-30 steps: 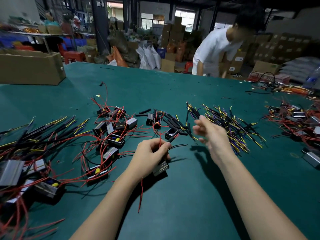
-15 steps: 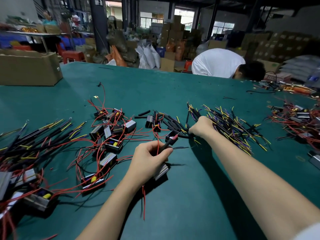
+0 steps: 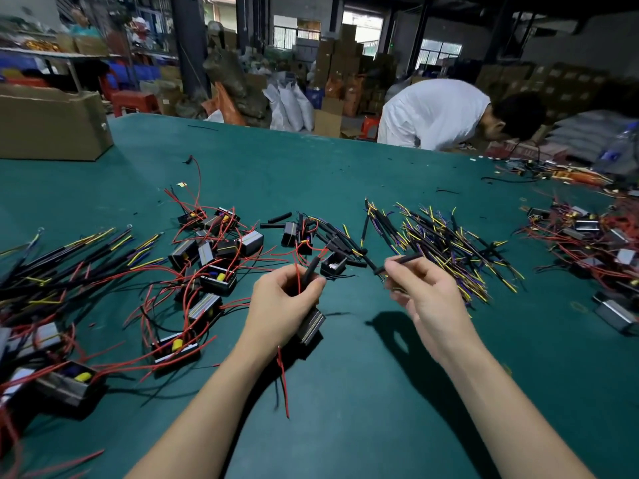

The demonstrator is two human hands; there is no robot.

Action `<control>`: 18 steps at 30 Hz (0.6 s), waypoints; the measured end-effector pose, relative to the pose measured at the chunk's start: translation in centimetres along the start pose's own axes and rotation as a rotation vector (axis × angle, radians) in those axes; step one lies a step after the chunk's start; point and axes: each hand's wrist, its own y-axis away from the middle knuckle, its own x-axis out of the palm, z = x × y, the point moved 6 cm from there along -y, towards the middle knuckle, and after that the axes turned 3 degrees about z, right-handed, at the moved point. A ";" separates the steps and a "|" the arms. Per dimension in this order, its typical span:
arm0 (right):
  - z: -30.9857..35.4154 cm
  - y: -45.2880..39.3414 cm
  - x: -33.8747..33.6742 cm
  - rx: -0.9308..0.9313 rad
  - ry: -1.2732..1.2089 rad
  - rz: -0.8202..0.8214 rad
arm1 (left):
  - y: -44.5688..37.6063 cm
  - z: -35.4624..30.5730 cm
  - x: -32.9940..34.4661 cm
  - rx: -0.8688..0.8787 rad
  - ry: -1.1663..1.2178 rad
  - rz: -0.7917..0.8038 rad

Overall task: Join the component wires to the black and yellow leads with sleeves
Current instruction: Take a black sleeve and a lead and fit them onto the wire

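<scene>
The left hand (image 3: pixel 285 302) is gripping a ribbed component (image 3: pixel 311 327), mostly hiding it, while pinching its red wires (image 3: pixel 297 281) and a black sleeve (image 3: pixel 311 267). At 3 o'clock, just apart, the right hand (image 3: pixel 427 299) is pinching a blurred black lead (image 3: pixel 403 261). The lead pile (image 3: pixel 446 243) is lying at 1 o'clock; bare green table (image 3: pixel 363 392) is spreading at 6 o'clock.

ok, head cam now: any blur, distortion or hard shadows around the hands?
Head view: right hand slightly motion-smeared, left hand sharper; wide-angle bowing curves the far table edge; hard dark shadows under both forearms on the green mat; background shelves dim and soft.
</scene>
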 end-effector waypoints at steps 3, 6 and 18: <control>0.2 0.4 0.6 -0.099 0.080 -0.040 | 0.1 -0.2 -0.2 0.012 -0.005 -0.013; 0.1 0.0 0.2 -0.123 0.048 -0.115 | 0.0 -0.2 -0.2 0.016 -0.004 -0.017; -0.7 -0.5 0.1 -0.080 -0.001 -0.066 | 0.1 -0.6 -0.1 0.024 -0.016 0.007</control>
